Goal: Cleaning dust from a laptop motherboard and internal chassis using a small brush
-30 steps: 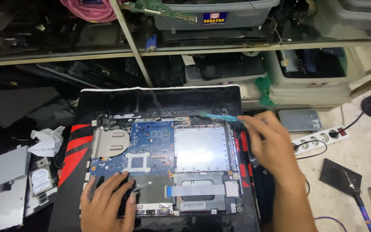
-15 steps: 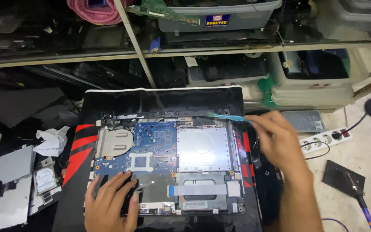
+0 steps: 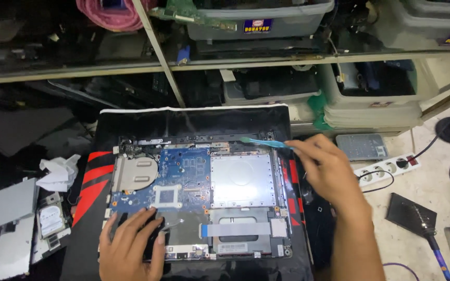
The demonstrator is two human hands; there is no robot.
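Note:
An opened laptop base [image 3: 199, 192] lies on a black and red mat [image 3: 94, 171], showing a blue circuit board [image 3: 183, 171], a round metal fan plate [image 3: 134, 171] and a silver drive bay cover [image 3: 241, 179]. My left hand [image 3: 131, 244] presses flat on the laptop's near left corner. My right hand [image 3: 329, 171] holds a light blue brush-like tool [image 3: 264, 141] whose tip touches the laptop's far edge near the middle.
A crumpled white tissue [image 3: 58, 171], a hard drive [image 3: 50, 221] and a grey drive tray [image 3: 11, 229] lie at the left. Right of the mat are a white power strip [image 3: 386, 166], a grey box [image 3: 361, 145] and a dark pad [image 3: 410, 214]. Cluttered shelves with bins stand behind.
My right hand and the blue tool have shifted slightly left along the laptop's far edge. My left hand stays in place.

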